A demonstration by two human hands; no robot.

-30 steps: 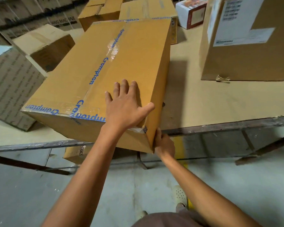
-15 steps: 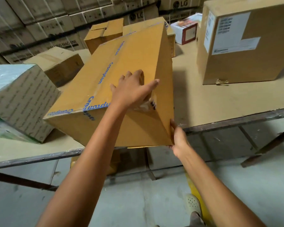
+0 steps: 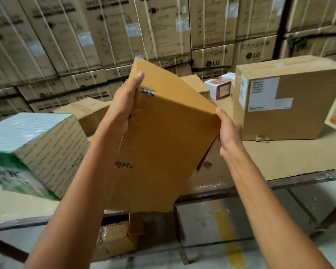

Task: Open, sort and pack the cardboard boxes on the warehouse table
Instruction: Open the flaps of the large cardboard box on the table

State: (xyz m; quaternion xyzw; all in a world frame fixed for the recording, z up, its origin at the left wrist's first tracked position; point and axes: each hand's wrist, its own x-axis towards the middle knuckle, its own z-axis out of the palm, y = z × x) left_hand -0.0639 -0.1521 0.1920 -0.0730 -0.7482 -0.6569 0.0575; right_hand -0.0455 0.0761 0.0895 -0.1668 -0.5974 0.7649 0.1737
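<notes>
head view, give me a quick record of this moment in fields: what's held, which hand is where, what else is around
held: box, yellow-brown, blue print
pose: tilted, one corner up, at the table front edge
left hand: grips the box's left edge, high up
right hand: holds its right corner
right on table: labelled box, white and red box
left on table: green-topped box
behind: stacked LG cartons
under table: low box
</notes>
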